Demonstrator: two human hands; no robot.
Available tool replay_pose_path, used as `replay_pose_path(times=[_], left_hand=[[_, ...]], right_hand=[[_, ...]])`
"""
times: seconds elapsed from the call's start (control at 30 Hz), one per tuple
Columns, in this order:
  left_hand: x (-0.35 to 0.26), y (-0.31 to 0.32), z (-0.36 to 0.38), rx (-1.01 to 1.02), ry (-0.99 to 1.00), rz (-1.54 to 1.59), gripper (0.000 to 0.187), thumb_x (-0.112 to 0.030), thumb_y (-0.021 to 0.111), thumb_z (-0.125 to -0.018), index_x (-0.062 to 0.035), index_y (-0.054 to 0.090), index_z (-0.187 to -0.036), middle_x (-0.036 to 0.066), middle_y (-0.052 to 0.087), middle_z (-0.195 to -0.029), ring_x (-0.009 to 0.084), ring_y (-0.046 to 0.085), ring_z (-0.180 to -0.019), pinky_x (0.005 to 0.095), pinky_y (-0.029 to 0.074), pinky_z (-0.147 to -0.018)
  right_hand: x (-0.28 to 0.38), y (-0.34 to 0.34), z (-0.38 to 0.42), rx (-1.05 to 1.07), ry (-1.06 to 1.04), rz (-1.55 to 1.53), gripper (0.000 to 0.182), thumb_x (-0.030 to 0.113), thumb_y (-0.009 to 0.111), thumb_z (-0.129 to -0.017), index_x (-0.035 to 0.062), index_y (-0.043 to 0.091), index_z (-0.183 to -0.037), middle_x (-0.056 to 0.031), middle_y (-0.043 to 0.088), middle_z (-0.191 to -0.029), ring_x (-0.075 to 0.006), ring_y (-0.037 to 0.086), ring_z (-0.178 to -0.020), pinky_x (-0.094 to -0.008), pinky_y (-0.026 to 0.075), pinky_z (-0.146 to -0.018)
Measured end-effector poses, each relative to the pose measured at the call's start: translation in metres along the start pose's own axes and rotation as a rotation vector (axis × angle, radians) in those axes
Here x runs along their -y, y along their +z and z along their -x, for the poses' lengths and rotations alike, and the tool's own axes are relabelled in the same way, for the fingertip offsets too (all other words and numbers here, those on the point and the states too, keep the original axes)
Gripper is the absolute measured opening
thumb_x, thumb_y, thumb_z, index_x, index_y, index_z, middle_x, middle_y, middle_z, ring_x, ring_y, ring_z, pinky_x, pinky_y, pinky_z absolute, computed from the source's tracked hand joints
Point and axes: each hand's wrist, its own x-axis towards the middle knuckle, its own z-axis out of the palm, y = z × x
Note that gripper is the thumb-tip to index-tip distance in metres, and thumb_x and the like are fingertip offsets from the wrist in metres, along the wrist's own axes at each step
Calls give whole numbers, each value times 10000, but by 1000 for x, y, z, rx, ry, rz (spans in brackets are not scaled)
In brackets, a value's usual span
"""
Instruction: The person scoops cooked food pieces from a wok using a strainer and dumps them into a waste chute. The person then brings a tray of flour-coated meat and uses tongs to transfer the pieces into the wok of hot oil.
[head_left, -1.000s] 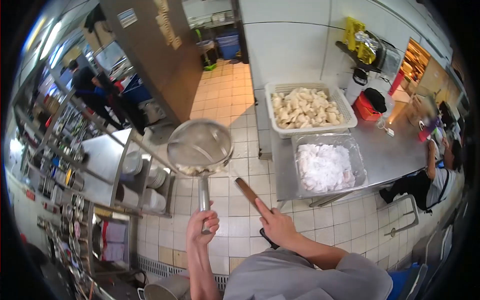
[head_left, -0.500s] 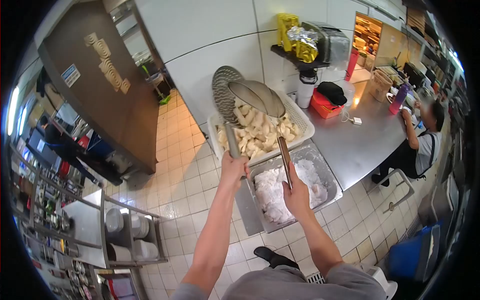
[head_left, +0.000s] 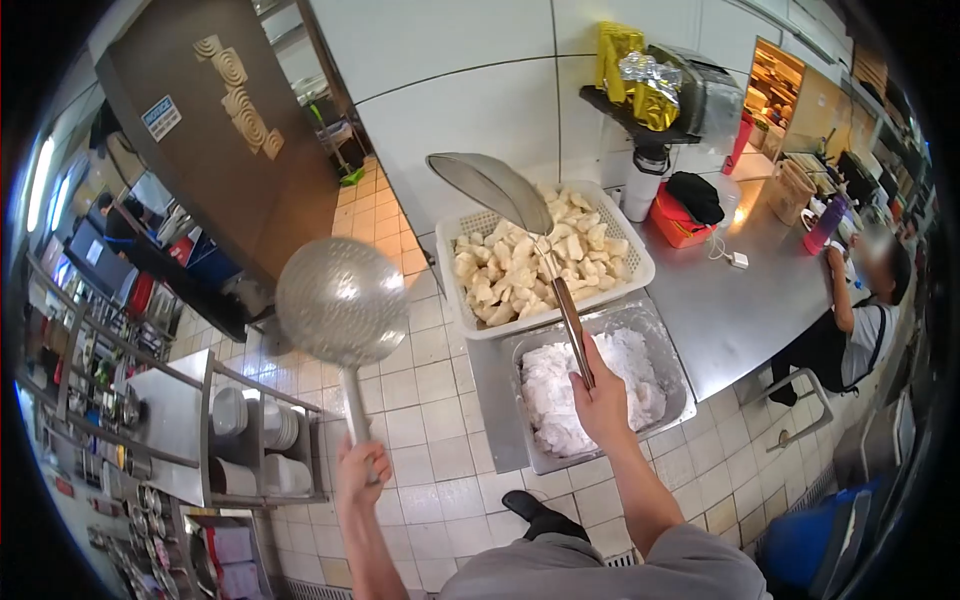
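My left hand (head_left: 360, 473) grips the metal handle of a round perforated strainer ladle (head_left: 341, 301), held upright over the tiled floor, its bowl showing empty. My right hand (head_left: 603, 397) holds the wooden handle of a long metal ladle (head_left: 497, 189) whose bowl reaches over a white perforated basket (head_left: 640, 271) filled with pale yellow food pieces. Just below the basket sits a metal tray (head_left: 676, 366) of white floured pieces, right under my right hand.
Basket and tray rest on a steel counter (head_left: 740, 310) with a red box, a black pouch and bottles. A seated person (head_left: 860, 320) leans on its right end. A shelf rack (head_left: 240, 440) with stacked plates stands left. A dark door and tiled floor lie behind.
My left hand has swung the strainer ladle away from the basket, down and left over the floor. The right hand keeps the long ladle over the basket.
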Motion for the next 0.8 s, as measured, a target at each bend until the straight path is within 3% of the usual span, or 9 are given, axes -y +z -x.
replay_pose_path(times=[0.03,0.13,0.17,0.37,0.47,0.57,0.73,0.77,0.8], left_hand=[[3,-28,16,-51,0,28,450,14,512,-776,-55,426,-1213,40,424,-627,118,389,-435,258,303,-361],[13,-92,70,-253,-9,85,477,23,513,-771,-62,429,-1233,41,419,-625,116,386,-437,253,306,-362],[18,-110,86,-316,6,100,450,34,488,-788,-53,445,-1227,31,407,-620,107,376,-439,248,300,-361],[58,-192,160,-644,31,203,394,-25,456,-847,-38,452,-1240,-8,374,-597,86,336,-427,235,287,-343],[66,-195,189,-694,74,336,112,-14,508,-856,-65,418,-900,-11,349,-567,88,283,-410,228,223,-326],[79,-208,219,-672,95,493,147,-32,530,-863,-66,420,-772,-5,350,-550,93,279,-398,225,224,-329],[107,-227,273,-790,150,689,154,-55,494,-897,-59,421,-762,4,356,-554,92,265,-391,224,214,-340],[128,-250,282,-654,218,861,84,-61,471,-878,-55,445,-958,-6,379,-589,87,300,-413,240,249,-349],[158,-271,303,-524,325,1024,295,-67,449,-859,-50,468,-1154,-16,403,-623,81,336,-435,255,284,-357]], right_hand=[[-3,2,7,24,26,-39,631,-4,589,-845,97,358,-1423,-187,654,-1030,-198,616,-715,-283,485,-671],[-10,-2,27,-34,35,-80,632,-31,581,-843,94,361,-1422,-155,657,-1032,-105,552,-720,-243,472,-663],[-28,0,28,-100,-14,-37,647,-7,584,-831,137,363,-1422,-250,643,-945,-348,665,-818,-329,500,-686],[-63,-20,-18,-126,34,83,654,-3,594,-827,109,353,-1425,-197,623,-753,-247,495,-513,-328,451,-557],[-57,-17,-17,-137,4,19,654,0,595,-827,114,355,-1424,-210,602,-740,-222,511,-528,-326,452,-557],[-76,-5,-22,-157,-86,-38,647,-39,562,-837,60,329,-1432,-147,590,-1207,-134,510,-834,-242,438,-752],[-56,1,-43,-70,34,113,613,-46,518,-855,24,318,-1430,-159,447,-1397,-179,443,-1239,-260,345,-990],[-64,9,-40,-114,-176,128,606,-45,509,-855,12,317,-1428,-167,400,-1436,-205,376,-1329,-282,302,-1059],[-76,22,-37,-92,-214,-264,583,-41,489,-854,-19,327,-1413,-178,343,-1465,-251,293,-1379,-331,217,-1124]])
